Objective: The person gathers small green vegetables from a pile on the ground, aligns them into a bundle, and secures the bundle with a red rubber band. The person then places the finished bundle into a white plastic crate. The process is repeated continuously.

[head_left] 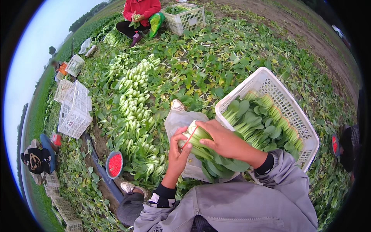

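Observation:
A bunch of bok choy [201,145] lies across my lap, its pale stem ends up and to the left, its leaves hanging toward my knees. A red rubber band [190,136] crosses the stems near the base. My left hand [177,149] closes on the stem end, thumb and fingertips at the band. From the right, my right hand [222,139] grips the same bunch, thumb over the stems. Under the bunch, a translucent plastic sheet [179,121] covers my leg. Beside my right arm stands a white crate [266,79] with rows of banded bok choy [266,120].
Loose bok choy [133,104] lies in a long row ahead-left. A bowl of red rubber bands [115,164] sits by my left foot, beside a dark hose [102,174]. White crates [75,110] stand left. A person in red [141,11] sits ahead near another crate [185,21].

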Demonstrator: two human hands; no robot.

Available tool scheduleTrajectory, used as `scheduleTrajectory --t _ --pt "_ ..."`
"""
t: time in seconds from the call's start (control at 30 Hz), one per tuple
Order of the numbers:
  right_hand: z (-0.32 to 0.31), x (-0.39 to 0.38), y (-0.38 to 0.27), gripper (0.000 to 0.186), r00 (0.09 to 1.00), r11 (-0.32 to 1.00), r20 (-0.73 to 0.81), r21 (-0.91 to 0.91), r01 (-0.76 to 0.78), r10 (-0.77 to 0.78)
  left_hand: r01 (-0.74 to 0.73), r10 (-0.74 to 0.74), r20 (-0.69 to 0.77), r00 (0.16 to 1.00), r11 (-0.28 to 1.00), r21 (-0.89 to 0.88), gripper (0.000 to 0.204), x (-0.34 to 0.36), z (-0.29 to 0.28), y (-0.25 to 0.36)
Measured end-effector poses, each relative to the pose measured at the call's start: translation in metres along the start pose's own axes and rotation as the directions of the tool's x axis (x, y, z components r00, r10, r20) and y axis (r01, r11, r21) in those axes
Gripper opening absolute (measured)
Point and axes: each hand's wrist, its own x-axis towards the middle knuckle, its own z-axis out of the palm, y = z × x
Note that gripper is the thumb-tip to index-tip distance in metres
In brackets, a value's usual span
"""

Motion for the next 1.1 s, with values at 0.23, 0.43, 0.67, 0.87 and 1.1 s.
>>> scheduleTrajectory --t 0.23,0.43,0.67,0.87,1.1 --pt "-0.021 0.061 0.043 0.023 0.951 0.969 0.193 0.091 0.228 -0.242 0.110 -0.089 -0.144 0.986 0.983 0.147 0.023 -0.004 0.004 0.016" --pt "-0.021 0.088 0.049 0.031 0.906 0.970 0.372 0.204 0.132 -0.201 0.112 -0.077 -0.163 0.984 0.970 0.215 0.022 -0.005 0.003 0.025" --pt "-0.020 0.092 0.045 0.030 0.867 0.975 0.453 0.174 0.141 -0.206 0.128 -0.104 -0.164 0.981 0.981 0.145 0.017 -0.006 0.005 0.019" --pt "-0.020 0.090 0.050 0.029 0.869 0.965 0.430 0.198 0.172 -0.243 0.097 -0.066 -0.157 0.985 0.975 0.198 0.011 -0.007 0.009 0.016" --pt "-0.016 0.069 0.040 0.041 0.951 0.991 0.291 0.104 0.081 -0.109 0.038 0.075 -0.297 0.952 0.933 0.358 0.041 -0.005 0.002 0.001"
